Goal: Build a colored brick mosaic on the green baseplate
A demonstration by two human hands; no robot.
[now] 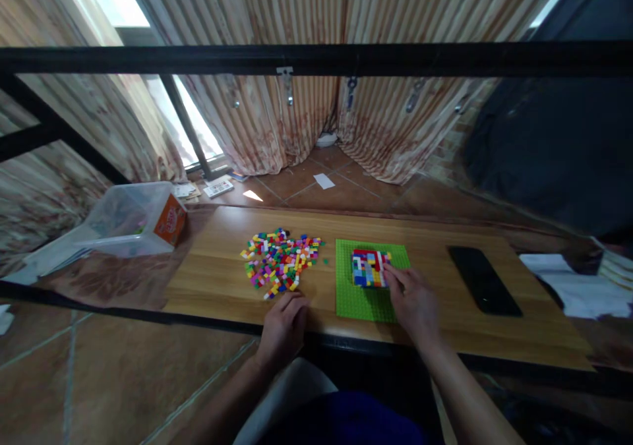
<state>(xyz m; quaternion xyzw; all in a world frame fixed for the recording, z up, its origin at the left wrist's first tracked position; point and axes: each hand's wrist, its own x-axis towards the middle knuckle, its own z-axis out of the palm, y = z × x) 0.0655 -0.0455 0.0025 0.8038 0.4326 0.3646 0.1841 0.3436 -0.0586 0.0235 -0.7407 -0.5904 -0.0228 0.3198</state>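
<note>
A block of multicoloured toy bricks is built up on the green baseplate. My right hand reaches over the plate's right side, its closed fingertips touching the right edge of that build. Whether a single brick sits between those fingers is too small to tell. To the left, a loose pile of small coloured bricks is spread over the wooden table. My left hand rests at the table's front edge, just below the pile, fingers curled in. What it holds, if anything, is hidden.
A black phone-like slab lies on the table to the right. Beyond the left end stands a clear plastic bin with an orange label. A black metal bar crosses in front of the curtains. White papers lie at the far right.
</note>
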